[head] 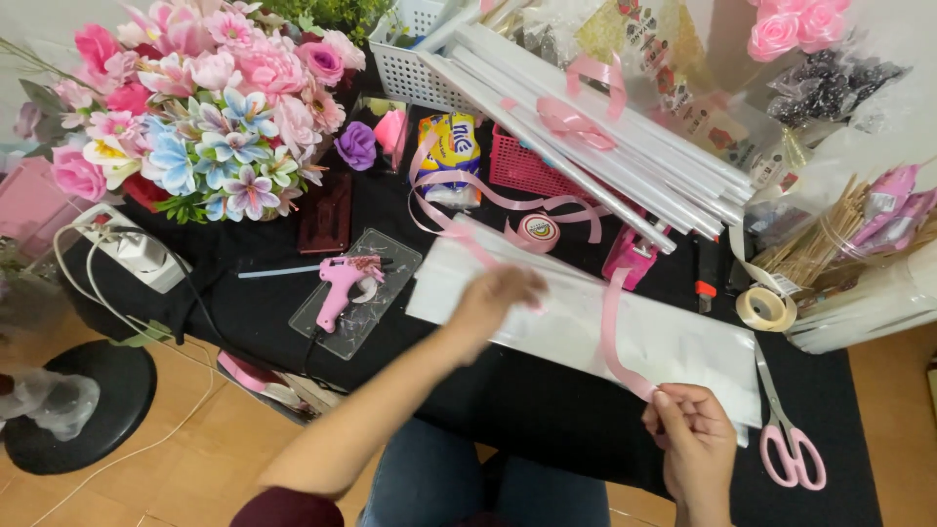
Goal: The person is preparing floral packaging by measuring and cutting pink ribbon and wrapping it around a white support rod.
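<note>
Pinching pink ribbon [613, 337] (right grip [695, 441] closed)

Black cloth-covered table [547, 410]: long white wrapped box [673, 346], pink-handled scissors [791, 439], pink hot glue gun [340, 283] on clear plastic tray [386, 293], beige tape roll [765, 308], pink ribbon spool [538, 230], mixed artificial flower bouquet [210, 117], white power strip [137, 252].

Right hand [695, 437] pinching pink ribbon [613, 337], blurred left hand [496, 298] seemingly on white wrapped sheet [673, 342]

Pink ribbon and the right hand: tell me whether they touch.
Touching. The head view shows the right hand pinching the lower end of the pink ribbon between its fingertips, above the white box.
</note>
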